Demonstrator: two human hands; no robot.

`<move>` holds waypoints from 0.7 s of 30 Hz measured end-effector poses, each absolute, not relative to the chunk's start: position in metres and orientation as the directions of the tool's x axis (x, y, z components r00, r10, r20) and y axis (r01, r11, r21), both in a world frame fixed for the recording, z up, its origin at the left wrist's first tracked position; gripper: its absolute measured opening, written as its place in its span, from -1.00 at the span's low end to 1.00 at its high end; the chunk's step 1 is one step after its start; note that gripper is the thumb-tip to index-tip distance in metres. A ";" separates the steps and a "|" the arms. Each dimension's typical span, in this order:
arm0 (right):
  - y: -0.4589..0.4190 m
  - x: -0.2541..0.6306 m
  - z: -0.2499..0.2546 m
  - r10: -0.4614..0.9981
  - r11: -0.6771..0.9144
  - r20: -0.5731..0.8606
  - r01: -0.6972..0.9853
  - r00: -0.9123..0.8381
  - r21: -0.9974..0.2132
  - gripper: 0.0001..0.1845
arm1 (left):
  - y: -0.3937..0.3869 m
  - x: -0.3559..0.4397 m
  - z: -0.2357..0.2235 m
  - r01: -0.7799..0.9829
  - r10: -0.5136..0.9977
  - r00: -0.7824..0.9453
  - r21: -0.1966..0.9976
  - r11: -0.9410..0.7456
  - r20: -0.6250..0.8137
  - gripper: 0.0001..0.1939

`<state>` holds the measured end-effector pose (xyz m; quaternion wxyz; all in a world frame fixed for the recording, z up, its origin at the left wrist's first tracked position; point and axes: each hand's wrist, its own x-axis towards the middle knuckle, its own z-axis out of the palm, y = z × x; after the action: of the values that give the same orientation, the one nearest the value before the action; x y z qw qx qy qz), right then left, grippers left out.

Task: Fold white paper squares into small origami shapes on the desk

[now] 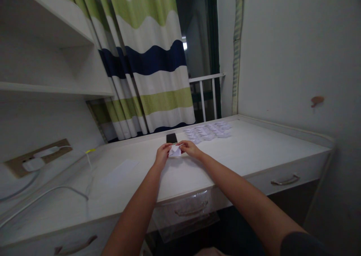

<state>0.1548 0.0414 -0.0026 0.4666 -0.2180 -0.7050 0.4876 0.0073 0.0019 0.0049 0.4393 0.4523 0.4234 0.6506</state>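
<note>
- The left hand (163, 154) and right hand (191, 149) were close together, with their fingertips pinching a folded white paper (175, 151) from either side.
- The folded white paper sat between the hands, low over the desk top (248, 143); whether it touched the surface could not be told.
- A black smartphone (171, 138) lay just beyond the hands, between them and the far edge of the desk top.
- Small folded paper pieces (208, 131) lay in close rows beyond the right hand, beside the smartphone and near the striped curtain (152, 60).
- A flat white sheet (121, 171) lay to the left of the left hand, well apart from it.
- White cables (56, 190) ran across the desk's left side from a wall-mounted charger (34, 164); one cable carried a yellow tag (90, 150).
- A white shelf (42, 86) overhung the left side, and a balcony railing (203, 94) showed past the curtain.
- A metal drawer handle (285, 180) was fixed below the desk top on the right.
- Any marking on the smartphone or charger was too small to read.
</note>
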 end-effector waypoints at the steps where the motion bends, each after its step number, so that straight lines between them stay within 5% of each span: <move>1: 0.042 0.155 -0.003 0.765 0.429 0.444 -0.145 -0.466 -0.891 -0.82 | 0.002 0.007 0.005 -0.184 0.952 -0.201 0.946 -0.268 0.231 -0.76; 13: 0.041 0.155 0.002 0.802 0.377 0.427 -0.202 -0.418 -0.904 -0.82 | 0.003 0.008 0.005 -0.086 0.911 -0.211 0.921 -0.379 0.355 -0.75; 21: 0.038 0.157 0.005 0.844 0.300 0.342 -0.165 -0.413 -0.940 -0.85 | 0.000 0.007 0.007 0.198 0.797 -0.231 0.829 -0.523 0.558 -0.86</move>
<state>0.1573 0.0381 0.0049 0.4750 -0.2606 -0.6516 0.5310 0.0074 0.0003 0.0066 0.2285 0.5763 0.4318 0.6552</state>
